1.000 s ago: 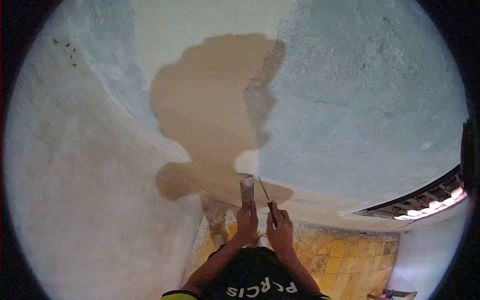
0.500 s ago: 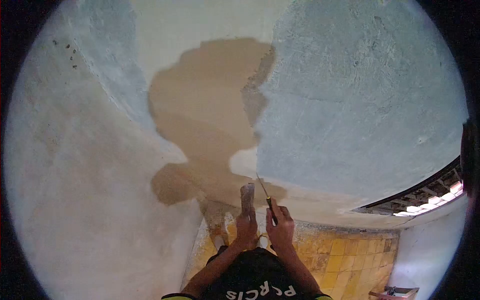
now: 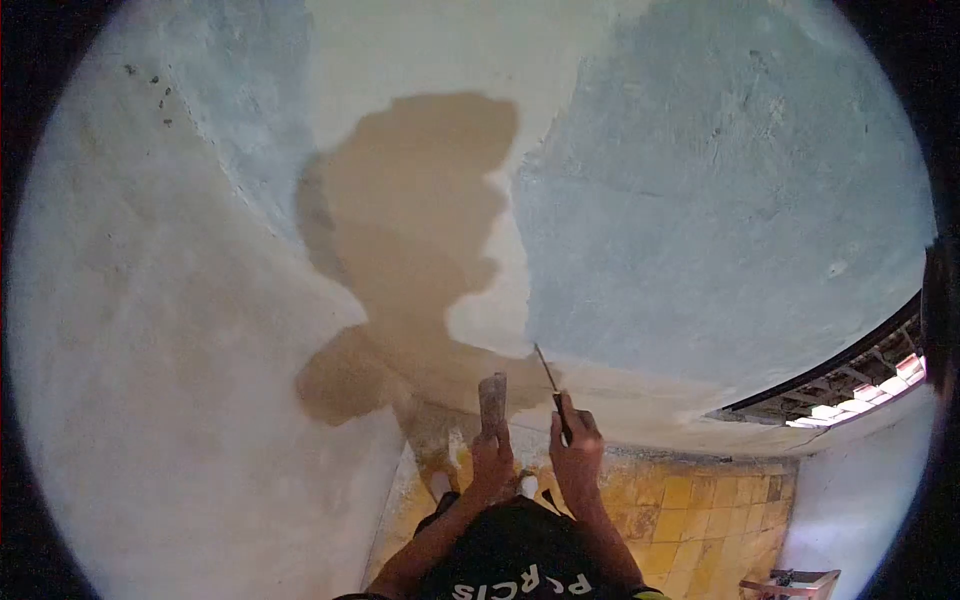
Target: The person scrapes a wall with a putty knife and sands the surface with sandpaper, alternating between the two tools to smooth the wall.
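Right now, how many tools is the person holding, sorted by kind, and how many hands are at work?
Flat putty-caked scrapers: 1, the wide scraper upright in the left hand.
Thin blades: 1, the narrow blade with a dark handle, tilted, in the right hand.
Hands: 2.
Total: 2 tools, 2 hands, 4 in all.

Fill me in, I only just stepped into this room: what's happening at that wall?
A person stands facing a wall corner, both hands raised. The left hand holds a putty-caked scraper upright. The right hand holds a thin-bladed knife, its tip pointing up near the wall. Above them a darker tan patch spreads across the pale wall. Yellow floor tiles lie below.
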Available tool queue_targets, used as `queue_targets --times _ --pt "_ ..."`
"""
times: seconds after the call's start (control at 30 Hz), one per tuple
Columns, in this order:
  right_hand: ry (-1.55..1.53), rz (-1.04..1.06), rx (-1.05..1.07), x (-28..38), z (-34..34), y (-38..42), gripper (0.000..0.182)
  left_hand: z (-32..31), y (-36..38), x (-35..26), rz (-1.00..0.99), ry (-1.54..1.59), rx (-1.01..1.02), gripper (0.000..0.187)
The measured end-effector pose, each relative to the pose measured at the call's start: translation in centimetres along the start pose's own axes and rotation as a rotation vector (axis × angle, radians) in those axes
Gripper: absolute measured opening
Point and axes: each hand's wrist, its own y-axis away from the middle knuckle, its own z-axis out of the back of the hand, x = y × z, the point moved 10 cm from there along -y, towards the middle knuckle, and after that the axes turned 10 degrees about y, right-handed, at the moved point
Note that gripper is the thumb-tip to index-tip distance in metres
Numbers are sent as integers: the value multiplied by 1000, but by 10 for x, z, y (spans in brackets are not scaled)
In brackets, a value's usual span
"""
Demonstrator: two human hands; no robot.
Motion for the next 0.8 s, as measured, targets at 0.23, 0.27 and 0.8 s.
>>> queue_targets --times 0.23,0.27,0.8 --pt "-41 37 -74 13 1 0 39 -15 33 52 122 -131 286 46" --pt "-44 28 -98 11 6 -2 38 -12 40 20 -328 -302 204 46" --pt "-94 -81 -23 3 -11 0 39 11 28 -38 -676 -160 6 45"
